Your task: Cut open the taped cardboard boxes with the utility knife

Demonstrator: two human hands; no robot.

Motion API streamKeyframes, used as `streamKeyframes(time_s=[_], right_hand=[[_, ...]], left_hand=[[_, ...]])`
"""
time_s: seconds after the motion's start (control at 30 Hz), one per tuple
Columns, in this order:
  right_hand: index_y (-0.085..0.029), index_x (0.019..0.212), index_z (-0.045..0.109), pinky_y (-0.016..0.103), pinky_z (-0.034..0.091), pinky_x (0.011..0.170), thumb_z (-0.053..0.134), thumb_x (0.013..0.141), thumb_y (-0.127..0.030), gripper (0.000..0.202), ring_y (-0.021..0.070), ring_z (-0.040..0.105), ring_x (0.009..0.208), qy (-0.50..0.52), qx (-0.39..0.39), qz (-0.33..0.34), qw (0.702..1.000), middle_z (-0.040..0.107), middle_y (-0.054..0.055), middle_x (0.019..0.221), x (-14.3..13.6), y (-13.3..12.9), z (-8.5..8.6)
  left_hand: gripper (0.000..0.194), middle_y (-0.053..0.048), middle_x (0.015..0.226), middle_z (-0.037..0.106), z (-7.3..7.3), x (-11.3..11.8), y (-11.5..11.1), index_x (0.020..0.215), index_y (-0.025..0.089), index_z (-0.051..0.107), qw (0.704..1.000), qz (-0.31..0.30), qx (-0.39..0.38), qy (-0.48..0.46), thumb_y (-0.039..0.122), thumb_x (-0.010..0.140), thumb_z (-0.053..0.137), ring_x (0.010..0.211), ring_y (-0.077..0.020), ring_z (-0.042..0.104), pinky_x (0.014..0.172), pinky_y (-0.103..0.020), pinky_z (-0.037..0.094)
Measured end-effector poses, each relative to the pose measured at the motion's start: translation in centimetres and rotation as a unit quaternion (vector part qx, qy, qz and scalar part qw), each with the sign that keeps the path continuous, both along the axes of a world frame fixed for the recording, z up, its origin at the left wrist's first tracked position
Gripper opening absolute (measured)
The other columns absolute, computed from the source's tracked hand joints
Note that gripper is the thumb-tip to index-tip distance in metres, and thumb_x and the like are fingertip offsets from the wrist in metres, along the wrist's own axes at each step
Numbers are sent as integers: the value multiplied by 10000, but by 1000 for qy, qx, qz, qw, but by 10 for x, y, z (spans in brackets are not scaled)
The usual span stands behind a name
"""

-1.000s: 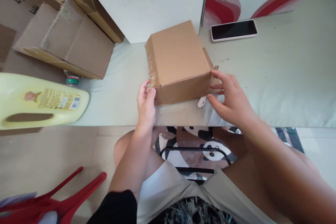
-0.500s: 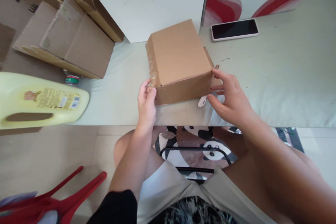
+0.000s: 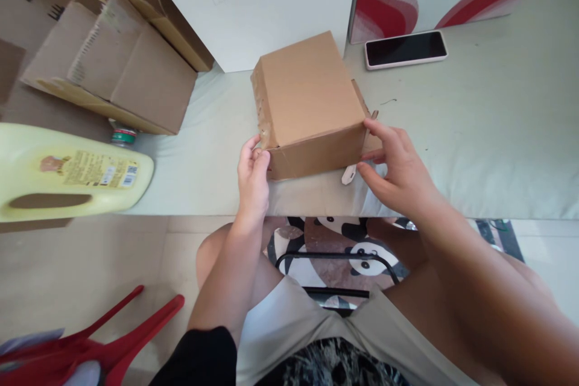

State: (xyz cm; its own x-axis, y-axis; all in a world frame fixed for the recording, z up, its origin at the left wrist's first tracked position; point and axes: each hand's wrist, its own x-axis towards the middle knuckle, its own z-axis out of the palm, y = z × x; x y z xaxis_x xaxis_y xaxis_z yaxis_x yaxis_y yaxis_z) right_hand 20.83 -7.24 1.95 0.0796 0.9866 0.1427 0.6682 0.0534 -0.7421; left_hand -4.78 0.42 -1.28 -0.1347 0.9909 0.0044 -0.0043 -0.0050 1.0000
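Observation:
A brown cardboard box (image 3: 312, 93) rests on the pale green cloth surface (image 3: 479, 151), slightly turned, with rough tape along its left edge and a loose flap on its right. My left hand (image 3: 254, 178) grips the near left corner between thumb and fingers. At the near right corner, my right hand (image 3: 398, 166) has its fingertips against the box, index finger at the top corner and thumb lower down; the fingers are partly spread. A small white object (image 3: 348, 175) lies by the box's lower right edge, near my right thumb.
A phone (image 3: 406, 49) lies behind on the right, before a red and white carton (image 3: 384, 0). Behind the box stands a white panel (image 3: 271, 6). Open cartons (image 3: 149, 78) and a yellow jug (image 3: 104, 175) are left. Below are a red chair (image 3: 131, 338) and panda mat (image 3: 316, 268).

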Motion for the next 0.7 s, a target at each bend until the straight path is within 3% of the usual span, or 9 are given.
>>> streamKeyframes(time_s=[0.27, 0.47, 0.7], right_hand=[[-311, 1510, 413, 337, 582, 574, 574, 892, -251, 642, 227, 744, 876, -4, -7, 3, 1000, 516, 154, 1407, 0, 0, 2], [-301, 1512, 408, 325, 571, 556, 572, 887, -252, 649, 220, 747, 862, 0, -21, -1, 1000, 501, 164, 1419, 0, 0, 3], [-307, 1498, 434, 343, 589, 576, 585, 884, -259, 634, 219, 748, 836, 14, -5, -6, 1000, 517, 160, 1398, -1, -1, 1]], left_hand=[[727, 18, 771, 530, 0, 2, -1, 1126, 259, 697, 1000, 9, -4, -10, 751, 611, 838, 698, -129, 494, 656, -262, 399], [653, 17, 776, 520, -2, 1, -1, 1150, 264, 677, 1000, 1, 6, 14, 726, 704, 793, 702, -131, 503, 661, -266, 411], [732, 29, 738, 520, 2, 2, -1, 1126, 260, 688, 1000, 6, -6, -9, 754, 607, 837, 694, -132, 503, 675, -269, 411]])
